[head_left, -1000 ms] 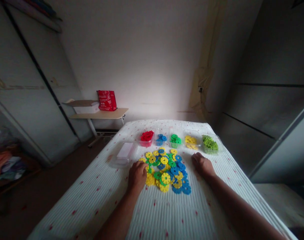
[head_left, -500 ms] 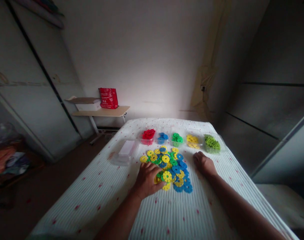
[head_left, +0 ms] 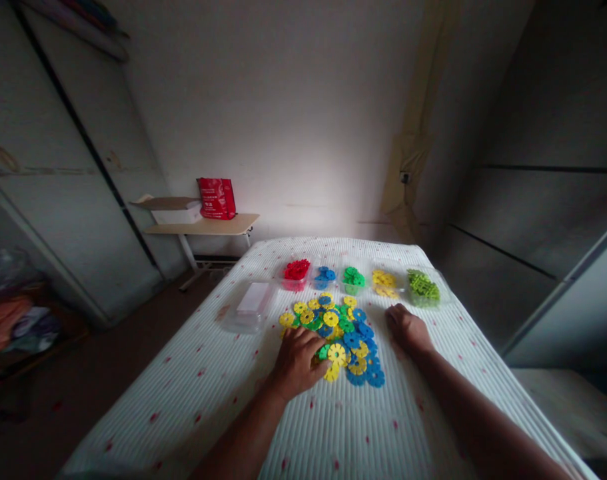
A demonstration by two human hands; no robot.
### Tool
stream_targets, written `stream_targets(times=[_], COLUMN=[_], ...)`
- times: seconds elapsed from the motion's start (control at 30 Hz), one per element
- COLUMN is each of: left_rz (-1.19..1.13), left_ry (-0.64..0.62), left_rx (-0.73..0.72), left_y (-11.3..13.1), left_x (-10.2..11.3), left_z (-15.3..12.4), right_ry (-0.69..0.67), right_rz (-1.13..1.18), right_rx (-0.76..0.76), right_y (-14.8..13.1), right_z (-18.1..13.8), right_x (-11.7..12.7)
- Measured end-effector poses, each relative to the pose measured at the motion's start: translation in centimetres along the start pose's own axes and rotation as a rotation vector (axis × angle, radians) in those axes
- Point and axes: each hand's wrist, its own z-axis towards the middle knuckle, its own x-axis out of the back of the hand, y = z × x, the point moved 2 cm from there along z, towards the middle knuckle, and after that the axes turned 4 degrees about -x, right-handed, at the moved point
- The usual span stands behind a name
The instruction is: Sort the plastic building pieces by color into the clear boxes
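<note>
On the bed lies a heap of flat, notched plastic discs [head_left: 330, 319] in yellow, green and blue. My left hand [head_left: 300, 360] is at the near left side of this heap, its fingers curled and the thumb opposite them. A green disc [head_left: 324, 352] shows between thumb and fingers, next to a tilted yellow disc [head_left: 336, 355]. Just right of the heap, my right hand [head_left: 407, 327] rests on the sheet with its fingers curled in. Whatever it may hold is hidden.
Behind the heap stand clear tubs with red pieces [head_left: 296, 270], blue discs [head_left: 325, 276], green discs [head_left: 354, 277], yellow discs [head_left: 384, 281] and light green pieces [head_left: 423, 284]. A clear plastic container [head_left: 248, 313] lies left. A side table [head_left: 223, 225] holds a red bag [head_left: 216, 198].
My left hand has shifted slightly right and its fingers have drawn in a little. Discs beside its thumb have moved, and a green one now shows there. The right hand stays put.
</note>
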Motion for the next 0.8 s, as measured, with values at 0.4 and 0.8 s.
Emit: stream_targets(times=[0.4,0.8], left_rz=[-0.053,-0.068], left_ry=[0.018,0.064], left_rx=[0.027,0.06], left_y=[-0.55,-1.02], left_x=[-0.32,-0.6], left_z=[0.06,-0.12], right_ry=[0.024,0.024], right_rz=[-0.022,-0.007], right_rx=[0.013,0.018], right_y=[0.22,0.04], right_z=[0.09,0.03], right_x=[-0.48,-0.09])
